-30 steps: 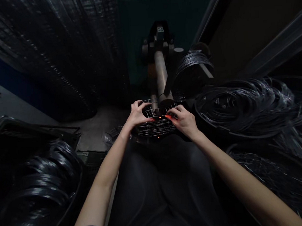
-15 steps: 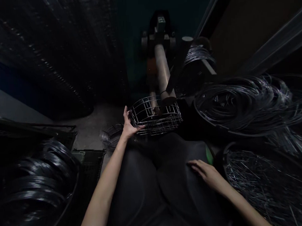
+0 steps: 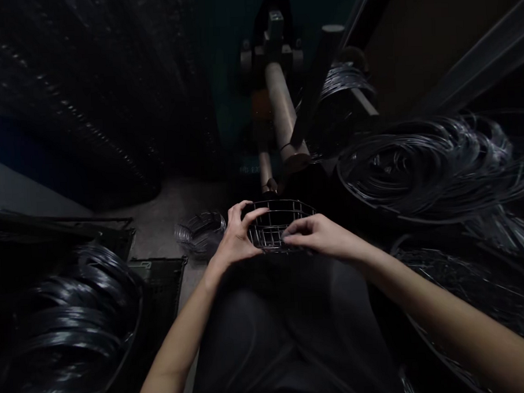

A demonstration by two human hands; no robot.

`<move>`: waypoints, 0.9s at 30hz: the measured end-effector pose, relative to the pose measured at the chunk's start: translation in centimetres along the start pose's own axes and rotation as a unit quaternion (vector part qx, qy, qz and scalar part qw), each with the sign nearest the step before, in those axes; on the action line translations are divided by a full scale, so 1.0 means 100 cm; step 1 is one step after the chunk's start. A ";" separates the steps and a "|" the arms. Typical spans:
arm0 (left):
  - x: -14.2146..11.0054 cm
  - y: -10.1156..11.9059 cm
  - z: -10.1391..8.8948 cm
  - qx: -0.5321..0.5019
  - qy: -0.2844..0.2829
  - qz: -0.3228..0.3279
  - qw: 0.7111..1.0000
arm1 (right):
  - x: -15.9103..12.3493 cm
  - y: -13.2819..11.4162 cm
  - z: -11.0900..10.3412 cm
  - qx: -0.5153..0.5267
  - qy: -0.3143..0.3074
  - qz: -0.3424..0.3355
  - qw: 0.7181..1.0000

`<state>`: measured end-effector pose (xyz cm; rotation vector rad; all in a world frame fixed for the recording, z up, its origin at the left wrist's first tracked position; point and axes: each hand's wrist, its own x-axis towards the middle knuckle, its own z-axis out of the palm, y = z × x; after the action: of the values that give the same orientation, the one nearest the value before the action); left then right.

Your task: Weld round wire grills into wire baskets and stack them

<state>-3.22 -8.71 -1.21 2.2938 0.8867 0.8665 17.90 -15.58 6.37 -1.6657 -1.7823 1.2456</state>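
Note:
A round basket of welded wire is held just above my lap, clear of the machine's lower arm. My left hand grips its left side, with the fingers over the upper rim and the thumb below. My right hand is at the basket's right half, thumb and fingers closed together against its wires. The fingertips partly cover the mesh there. Beyond the basket are the machine's thick upper arm and thinner lower arm.
To the right lie coils of loose wire in a large tub, with a bin of short wire pieces nearer me. On the left stand stacked wire rings. Another wire ring piece rests on the floor.
The basket has come off the machine's lower arm toward me, with my left hand on it. My right hand has moved from my thigh up to the basket.

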 end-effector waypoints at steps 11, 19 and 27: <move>0.010 0.002 0.011 -0.009 0.014 -0.025 1.000 | -0.011 0.008 0.009 -0.478 0.093 -0.195 0.851; 0.016 -0.003 0.015 -0.008 0.032 -0.023 0.999 | -0.004 0.015 -0.001 -0.480 0.120 -0.247 0.833; 0.024 -0.009 0.016 -0.005 0.048 -0.015 0.999 | 0.005 0.021 -0.006 -0.480 0.145 -0.269 0.822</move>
<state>-1.01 -6.74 -1.98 2.2402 0.9532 0.9725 19.46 -15.09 4.85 -1.4244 -2.5843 -0.2381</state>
